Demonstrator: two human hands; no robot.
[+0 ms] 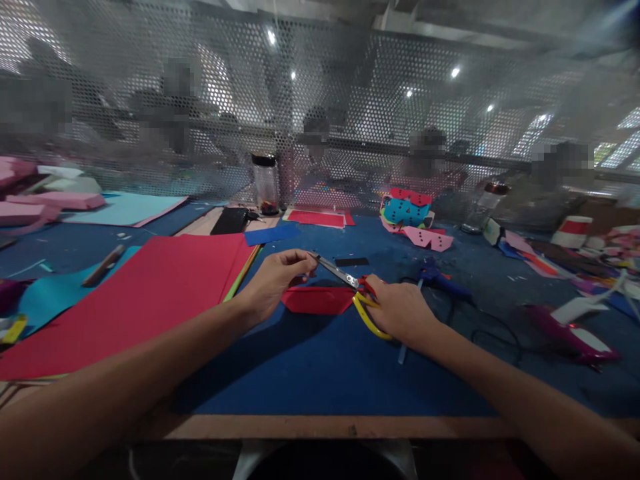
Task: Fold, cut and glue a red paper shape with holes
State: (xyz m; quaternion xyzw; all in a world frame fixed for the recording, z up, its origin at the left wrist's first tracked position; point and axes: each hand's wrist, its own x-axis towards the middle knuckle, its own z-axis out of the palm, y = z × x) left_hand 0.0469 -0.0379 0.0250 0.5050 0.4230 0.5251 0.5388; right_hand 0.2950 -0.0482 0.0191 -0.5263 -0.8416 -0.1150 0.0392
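Observation:
My right hand [403, 307] grips a pair of scissors [341, 273] by its yellow and red handles, with the blades pointing up and left. At the blade tips, my left hand [280, 277] is closed with thumb and fingers pinched together; what it holds, if anything, is too small to make out. Just below the blades, a folded red paper piece [319, 302] sits on the blue table surface [320, 373]. Beyond the scissors lies a small black strip [351, 262].
Large red sheets [165, 287] cover the left side. A blue glue gun [443, 280] with its cord lies to the right, near a purple tool [575, 337]. Farther back are a glass jar [266, 185], a phone [230, 221] and dotted paper pieces [407, 211]. A perforated metal screen [345, 100] stands behind.

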